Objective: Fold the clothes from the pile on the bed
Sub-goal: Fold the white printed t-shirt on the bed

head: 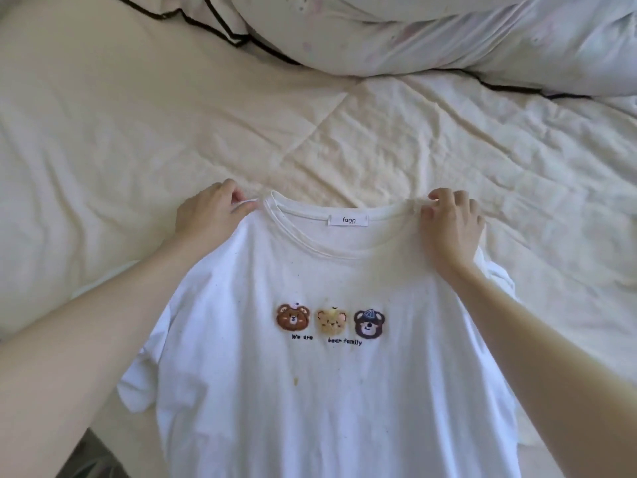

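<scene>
White T-shirt (310, 391) front-up on cream quilt (103, 150), shoulders pinched by left hand (206, 215) and right hand (451, 222).

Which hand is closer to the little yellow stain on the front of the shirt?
Left, slightly. The left hand pinches the shirt shoulder up and left of the yellow stain; the right hand pinches the other shoulder, farther off to the upper right.

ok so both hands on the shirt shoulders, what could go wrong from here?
1. The left hand and right hand pinch the white T-shirt only at the shoulder seams; a grip could slip and skew it.
2. The left sleeve looks bunched, so it may fold in crooked.
3. The quilt underneath is rumpled, which could crease the shirt.
</scene>
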### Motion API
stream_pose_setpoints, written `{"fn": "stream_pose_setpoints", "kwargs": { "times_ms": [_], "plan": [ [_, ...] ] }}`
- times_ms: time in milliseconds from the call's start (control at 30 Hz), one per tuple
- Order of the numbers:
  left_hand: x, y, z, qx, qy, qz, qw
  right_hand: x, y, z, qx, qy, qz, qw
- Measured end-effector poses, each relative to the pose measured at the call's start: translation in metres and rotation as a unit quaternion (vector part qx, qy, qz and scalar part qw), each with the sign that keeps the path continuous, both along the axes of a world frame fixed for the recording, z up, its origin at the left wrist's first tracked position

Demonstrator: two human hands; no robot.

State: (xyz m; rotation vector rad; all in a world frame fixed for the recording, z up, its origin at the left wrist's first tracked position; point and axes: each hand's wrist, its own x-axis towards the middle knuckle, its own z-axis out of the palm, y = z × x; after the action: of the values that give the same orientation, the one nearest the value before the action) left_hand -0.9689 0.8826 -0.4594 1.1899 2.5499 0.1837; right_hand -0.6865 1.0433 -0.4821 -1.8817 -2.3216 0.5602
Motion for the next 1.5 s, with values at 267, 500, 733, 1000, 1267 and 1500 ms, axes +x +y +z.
{"fn": "stream_pose_setpoints", "kwargs": {
  "times_ms": [267,500,733,1000,1267,1500],
  "plan": [
    [-0.041,-0.126,0.023,0.064,-0.065,0.131,0.987,-0.012,-0.175,0.031,0.035,0.058,0.242,0.968],
    [-0.054,-0.195,0.026,0.115,-0.192,0.211,0.952,-0.034,-0.285,0.026,-0.048,-0.001,0.346,0.937],
    [-0.075,-0.22,0.031,0.091,-0.333,0.188,0.919,-0.04,-0.29,0.003,-0.115,-0.111,0.361,0.919],
    [-0.125,-0.251,0.07,0.263,-0.333,0.3,0.855,-0.095,-0.332,0.049,-0.068,0.011,0.179,0.981],
    [-0.111,-0.266,0.031,0.207,-0.514,0.377,0.742,-0.177,-0.383,0.04,0.124,-0.018,0.502,0.856],
    [-0.133,-0.251,0.035,0.208,-0.525,0.393,0.726,-0.219,-0.376,0.03,0.217,-0.064,0.521,0.823]
  ]
}}
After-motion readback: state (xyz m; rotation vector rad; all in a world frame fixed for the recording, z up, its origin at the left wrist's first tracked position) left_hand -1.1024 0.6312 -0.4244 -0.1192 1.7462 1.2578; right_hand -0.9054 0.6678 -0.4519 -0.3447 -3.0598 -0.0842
